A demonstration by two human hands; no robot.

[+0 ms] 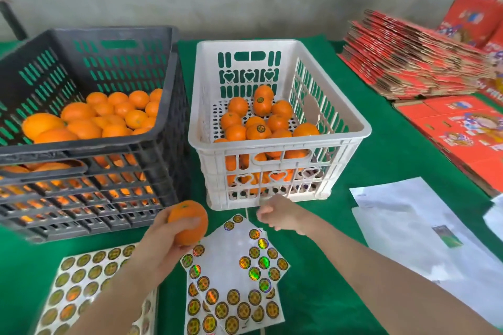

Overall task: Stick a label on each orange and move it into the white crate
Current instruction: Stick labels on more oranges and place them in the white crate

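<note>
1. Overhead, head view: white crate (pixel 340 149) sits at centre on the green table cloth (pixel 321 296), about a third full of oranges (pixel 258 128). Several show a round dark label on top.
2. Black crate (pixel 81 151) is just beside it on the left. It is larger and holds a deeper pile of oranges (pixel 109 119); more show through its side slots.
3. Left hand (pixel 158 242) grips one orange (pixel 187 221), fingers wrapped under and round it. It is held above the table just in front of the black crate's near corner, outside both crates.
4. Right hand (pixel 277 216) is close to the white crate's front wall, over the label sheets. Fingers are curled and blurred; cannot tell if they pinch a label.
5. Loose label sheets (pixel 234 275) are fanned out between the two forearms, partly used, with shiny round stickers.
6. Fuller label sheet (pixel 81 288) lies at lower left, partly under the left forearm.
7. White papers (pixel 422 231) lie at right on the cloth.
8. Stack of flattened red cartons (pixel 408 60) is at far right, with a flat red box (pixel 462 130) nearer.
</note>
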